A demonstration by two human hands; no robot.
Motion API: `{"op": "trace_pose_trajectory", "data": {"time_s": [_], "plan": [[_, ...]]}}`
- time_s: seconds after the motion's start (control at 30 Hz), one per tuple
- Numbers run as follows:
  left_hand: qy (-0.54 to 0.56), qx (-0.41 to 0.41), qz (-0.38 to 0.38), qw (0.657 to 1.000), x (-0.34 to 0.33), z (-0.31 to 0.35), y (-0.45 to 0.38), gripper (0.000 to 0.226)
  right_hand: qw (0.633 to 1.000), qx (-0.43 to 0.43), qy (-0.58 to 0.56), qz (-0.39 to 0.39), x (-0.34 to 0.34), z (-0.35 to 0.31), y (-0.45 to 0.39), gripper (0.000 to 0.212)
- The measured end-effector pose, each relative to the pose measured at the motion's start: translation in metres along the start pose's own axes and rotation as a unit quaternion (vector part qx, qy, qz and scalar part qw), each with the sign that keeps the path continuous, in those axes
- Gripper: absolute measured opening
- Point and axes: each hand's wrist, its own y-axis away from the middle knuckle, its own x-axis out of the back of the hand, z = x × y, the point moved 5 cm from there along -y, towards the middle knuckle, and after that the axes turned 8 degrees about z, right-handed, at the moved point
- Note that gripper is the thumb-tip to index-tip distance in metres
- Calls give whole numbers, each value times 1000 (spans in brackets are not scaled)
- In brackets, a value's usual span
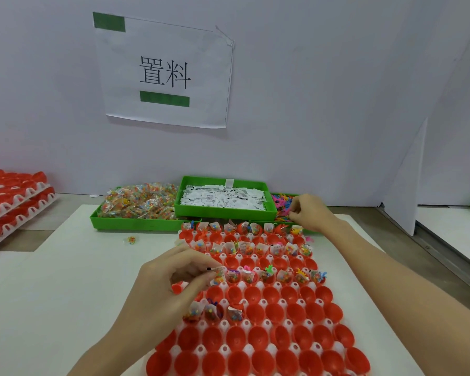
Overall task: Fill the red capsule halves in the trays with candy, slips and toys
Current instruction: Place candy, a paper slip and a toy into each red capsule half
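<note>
A white tray of red capsule halves lies in front of me. Alternate rows in its far part hold candy packets, slips and toys; the near rows are bare. My left hand hovers over the tray's left side and pinches a candy packet with a slip at the left end of a filled row. My right hand reaches into the green bin of coloured plastic toys at the back right, fingers curled among them; what it grips is hidden.
A green bin of candy packets stands at the back left, with a green tray of white slips stacked in the middle. Stacked trays of red halves sit far left. One loose candy packet lies on the white mat.
</note>
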Motion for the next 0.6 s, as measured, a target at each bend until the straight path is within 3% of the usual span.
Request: {"op": "trace_pose_trajectory", "data": {"time_s": [0.17,0.27,0.37,0.47,0.6], "plan": [[13,12,22,1000,4,-1,-1,14,982,-46,-173,66,19,-3,16,10],[16,19,32,999,5,-2,-1,18,956,-66,-281,53,32,-18,42,7],[25,22,35,999,3,2,0,20,927,-22,-374,-10,43,-48,80,5],[39,25,39,998,1,6,3,20,916,40,-395,-62,48,-81,128,3],[63,29,22,997,-7,14,8,20,909,104,-399,-67,40,-114,180,5]]}}
